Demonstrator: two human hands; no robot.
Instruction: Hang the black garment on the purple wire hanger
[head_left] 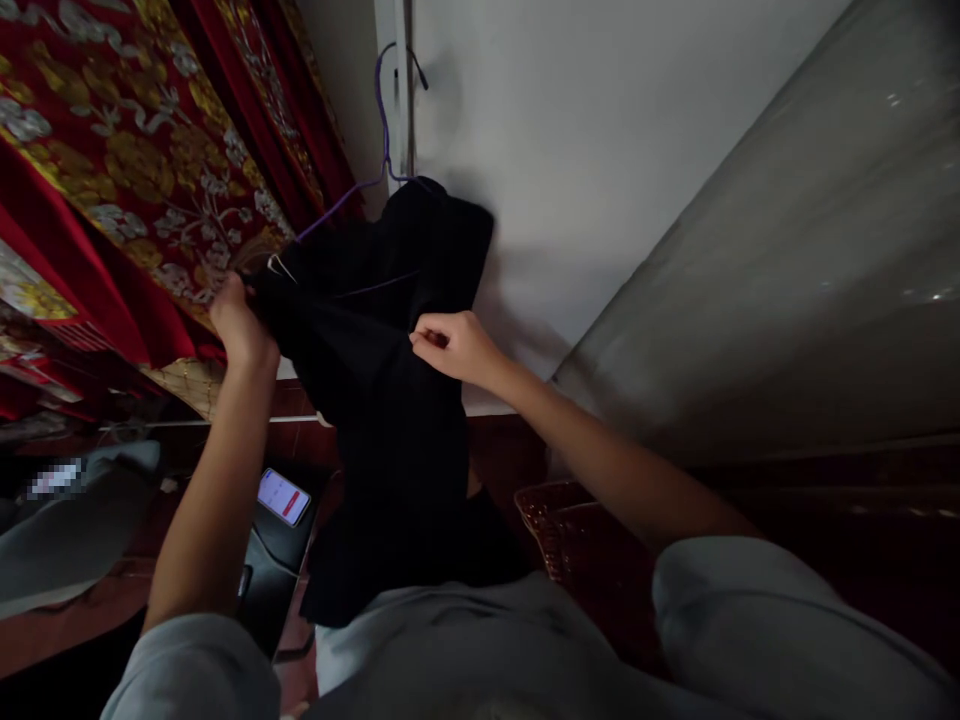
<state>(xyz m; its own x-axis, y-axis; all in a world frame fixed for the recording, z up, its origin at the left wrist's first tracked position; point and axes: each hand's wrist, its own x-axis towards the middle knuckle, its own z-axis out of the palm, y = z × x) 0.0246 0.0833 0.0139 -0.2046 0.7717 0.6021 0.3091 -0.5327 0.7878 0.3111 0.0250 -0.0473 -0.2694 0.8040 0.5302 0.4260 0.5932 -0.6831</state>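
Observation:
A black garment (pixel 375 400), its exact kind unclear in the dim light, hangs on a purple wire hanger (pixel 386 125) in front of me. The hanger's right side is inside the cloth, while its left arm is bare. My left hand (pixel 244 325) grips the garment's upper left edge and holds it out to the left, close to a small white loop on the cloth. With thumb and fingers pinched together, my right hand (pixel 454 345) holds the cloth's edge near the middle. The fabric between both hands is stretched.
Red curtains (pixel 142 150) with gold and silver flowers hang at the left. A lit phone (pixel 283 497) lies on a black surface below. To the right are a white wall (pixel 562 130), a grey sheet-like surface (pixel 787 270) and a dark red basket (pixel 547 520).

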